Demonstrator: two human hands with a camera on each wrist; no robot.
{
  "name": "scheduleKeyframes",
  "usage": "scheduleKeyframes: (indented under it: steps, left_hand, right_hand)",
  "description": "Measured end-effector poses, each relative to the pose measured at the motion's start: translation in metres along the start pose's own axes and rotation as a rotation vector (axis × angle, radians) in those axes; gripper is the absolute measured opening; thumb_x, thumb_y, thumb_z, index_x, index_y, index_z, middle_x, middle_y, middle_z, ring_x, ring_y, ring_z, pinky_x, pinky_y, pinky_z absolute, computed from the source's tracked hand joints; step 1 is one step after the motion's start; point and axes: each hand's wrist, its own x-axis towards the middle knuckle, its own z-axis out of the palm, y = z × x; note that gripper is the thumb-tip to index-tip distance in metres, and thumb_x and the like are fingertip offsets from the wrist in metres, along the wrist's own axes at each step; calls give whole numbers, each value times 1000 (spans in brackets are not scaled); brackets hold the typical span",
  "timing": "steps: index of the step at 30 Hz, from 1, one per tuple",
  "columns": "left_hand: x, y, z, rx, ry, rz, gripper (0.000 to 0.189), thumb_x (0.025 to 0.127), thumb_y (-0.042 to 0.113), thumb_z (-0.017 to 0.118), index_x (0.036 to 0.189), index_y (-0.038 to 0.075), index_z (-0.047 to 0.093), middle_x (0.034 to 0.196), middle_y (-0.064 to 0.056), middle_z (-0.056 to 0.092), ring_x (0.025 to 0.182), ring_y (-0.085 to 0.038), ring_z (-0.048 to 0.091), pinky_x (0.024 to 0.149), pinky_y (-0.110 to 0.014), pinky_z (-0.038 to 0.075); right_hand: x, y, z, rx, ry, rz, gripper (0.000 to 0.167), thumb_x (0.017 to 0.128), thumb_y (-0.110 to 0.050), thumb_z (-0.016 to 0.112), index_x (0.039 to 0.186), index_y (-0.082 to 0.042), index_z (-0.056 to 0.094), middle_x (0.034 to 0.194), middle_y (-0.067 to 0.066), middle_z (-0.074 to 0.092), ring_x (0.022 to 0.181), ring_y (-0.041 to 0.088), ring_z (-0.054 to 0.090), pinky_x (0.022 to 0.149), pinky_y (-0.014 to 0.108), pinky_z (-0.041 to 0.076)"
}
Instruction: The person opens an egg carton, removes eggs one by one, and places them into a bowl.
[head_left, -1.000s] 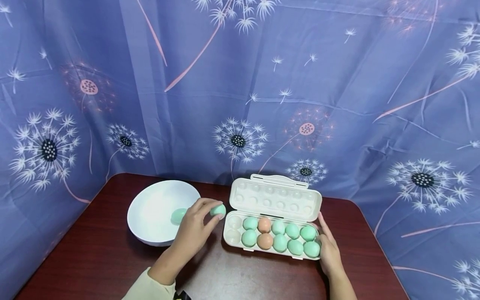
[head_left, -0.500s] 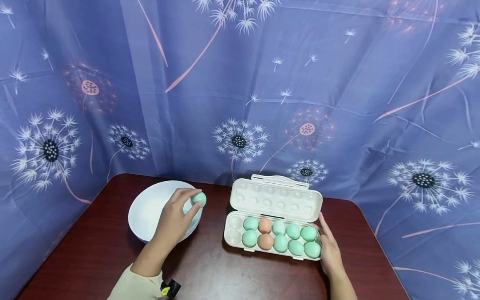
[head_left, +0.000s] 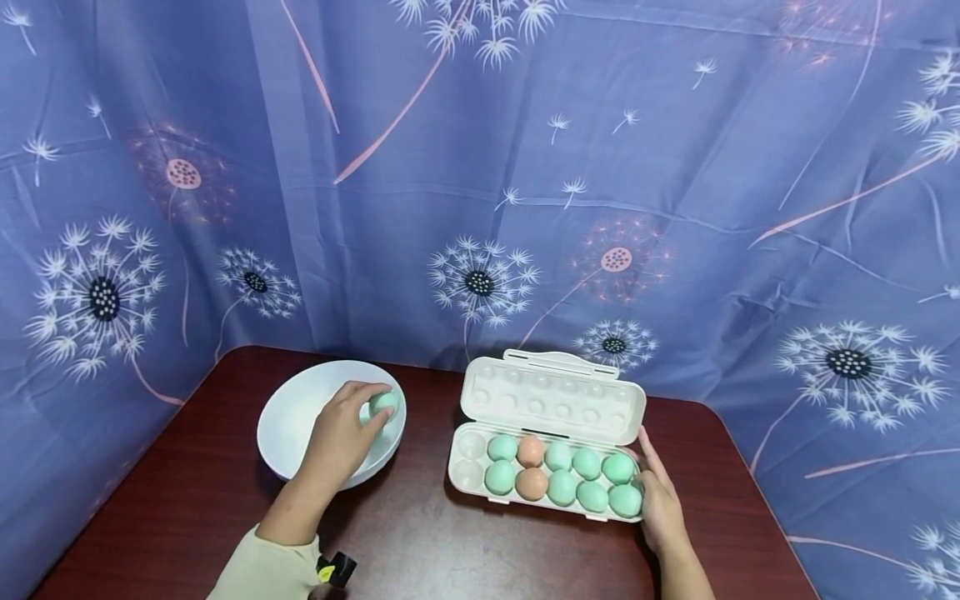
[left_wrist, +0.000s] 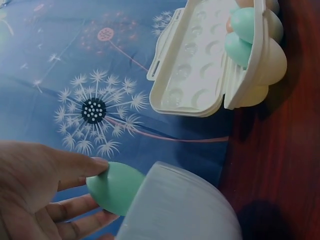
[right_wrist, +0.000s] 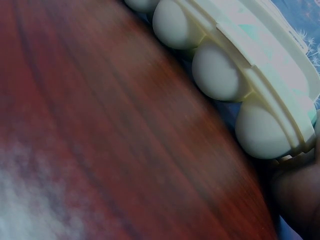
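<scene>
My left hand (head_left: 339, 435) pinches a pale green egg (head_left: 384, 404) between thumb and fingers, low over the right inside of a white bowl (head_left: 288, 417). In the left wrist view the bowl's wall (left_wrist: 180, 207) covers part of this egg (left_wrist: 115, 187). Whatever lies under the hand in the bowl is hidden. An egg carton (head_left: 551, 400) stands with its lid raised, holding several green eggs (head_left: 562, 487) and two brown ones (head_left: 532, 483). Its two leftmost cups (head_left: 470, 475) hold no egg. My right hand (head_left: 660, 504) grips the carton's right end.
The dark red wooden table (head_left: 480, 558) carries the bowl at left and the carton right of centre. Behind it hangs a blue curtain (head_left: 390, 250) with dandelion prints, close to the carton's lid.
My left hand has carried the green egg left from beside the carton to the bowl and lowered it inside the rim. The right hand and the carton stay in place.
</scene>
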Motion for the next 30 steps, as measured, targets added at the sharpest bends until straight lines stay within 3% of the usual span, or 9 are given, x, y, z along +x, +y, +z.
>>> scheduleKeyframes:
  steps: [8,16,23,30]
  left_hand:
    - [0,-8,4,29,-60,-24,33,89,14,75,122,9,72,121,-14,68,115,-35,66,98,-52,52]
    - [1,-13,7,56,-95,-2,37,86,12,78,122,6,72,120,-15,70,111,-35,68,96,-50,54]
    - [1,-16,10,82,-111,12,38,84,12,79,120,3,72,118,-16,71,109,-35,68,94,-50,54]
    - [1,-18,12,110,-125,15,33,83,12,79,115,4,74,115,-16,72,111,-35,68,96,-50,53]
  right_hand:
    - [0,-1,1,4,2,8,75,98,4,26,162,-34,16,131,-22,55,119,-10,52,94,9,45]
    - [0,-1,1,-4,12,20,76,97,3,27,162,-36,16,142,-7,50,120,-10,51,95,9,43]
    - [0,0,0,11,12,15,77,96,4,26,162,-34,16,129,-24,56,119,-11,52,95,8,44]
    - [1,0,0,10,15,16,78,96,5,26,162,-35,16,127,-26,57,119,-9,53,94,9,44]
